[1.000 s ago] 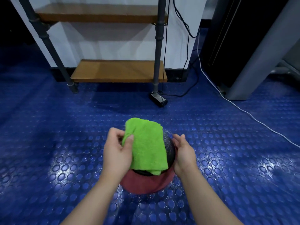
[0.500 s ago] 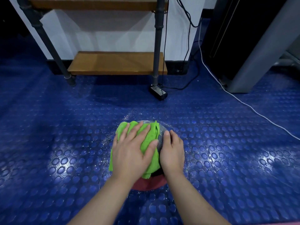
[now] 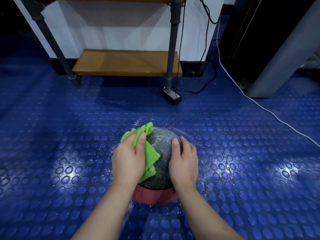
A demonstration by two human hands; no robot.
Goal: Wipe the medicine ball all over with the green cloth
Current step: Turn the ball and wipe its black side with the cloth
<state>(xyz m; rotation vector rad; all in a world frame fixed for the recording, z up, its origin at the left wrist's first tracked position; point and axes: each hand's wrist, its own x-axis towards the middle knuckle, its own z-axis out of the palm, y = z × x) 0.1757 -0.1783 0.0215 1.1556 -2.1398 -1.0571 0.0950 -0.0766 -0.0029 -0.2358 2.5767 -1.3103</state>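
The left hand [image 3: 128, 161] held the green cloth [image 3: 150, 154] against the left side of the medicine ball [image 3: 163, 153]. Its thumb lay over the cloth and pressed it down. The fingers were hidden behind the back of the hand, so how they lay could not be seen. Part of the cloth was covered by this hand. One bunched end stuck out beyond the fingertips and folded corners hung out beside the thumb.

Just to the right of the cloth, the grey patterned top of the ball was bare. On the far side of that strip the right hand [image 3: 185, 165] rested on the ball with its palm, the thumb stretched straight along the surface and the fingers spread over the curve, holding nothing else. Both hands and wrists covered the sides of the ball. Between the two forearms only a band of its red lower part showed.

The ball stood on a blue studded floor [image 3: 69, 144]. Small pale specks lay on the floor around it, and what they were was hard to tell.

Well beyond the hands, a black power adapter [image 3: 171, 96] lay at the foot of a grey pipe leg [image 3: 170, 66]. This leg stood in front of a low wooden shelf [image 3: 126, 62], behind which was a white wall [image 3: 112, 32]. The upper shelf was cut off by the top edge. A black cable [image 3: 206, 84] hung down near the leg. Far to the right of the right hand, a white cable [image 3: 263, 110] ran across the floor beside a slanted grey post [image 3: 280, 58].
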